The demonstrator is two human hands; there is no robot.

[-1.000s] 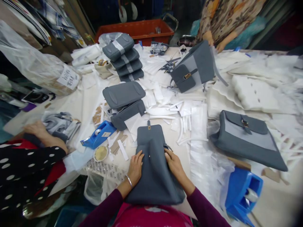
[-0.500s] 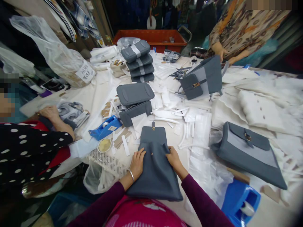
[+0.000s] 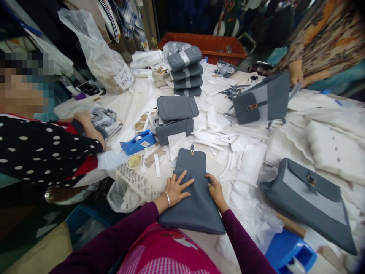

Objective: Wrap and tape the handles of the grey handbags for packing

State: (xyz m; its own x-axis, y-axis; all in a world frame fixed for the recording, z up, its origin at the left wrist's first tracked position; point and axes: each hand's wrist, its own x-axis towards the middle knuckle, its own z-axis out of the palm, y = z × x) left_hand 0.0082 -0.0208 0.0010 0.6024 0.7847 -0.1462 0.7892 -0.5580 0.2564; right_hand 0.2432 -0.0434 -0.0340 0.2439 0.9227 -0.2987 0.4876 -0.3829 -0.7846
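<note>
A dark grey bag (image 3: 196, 209) lies flat before me, its flap (image 3: 190, 160) opened away from me with a small gold clasp on the tab. My left hand (image 3: 176, 190) rests on the bag's left side with fingers spread wide. At the right edge, my right hand (image 3: 216, 190) has its fingers curled against the bag; what its fingertips grip is too small to make out. Beyond the flap sit two grey bags (image 3: 177, 108), one on the other, with white paper leaning on the lower one.
A blue tape dispenser (image 3: 138, 142) and a round tin (image 3: 134, 161) are at left, near a person in polka dots. Banded grey bags (image 3: 186, 72) are stacked behind. Another grey bag (image 3: 308, 198) lies right, above a blue dispenser (image 3: 291, 249). A person holds a bag (image 3: 261, 101).
My left hand has moved inward onto the bag and spread its fingers. The bag's front looks flatter. The view has turned left, and the person at back right has shifted their bag slightly.
</note>
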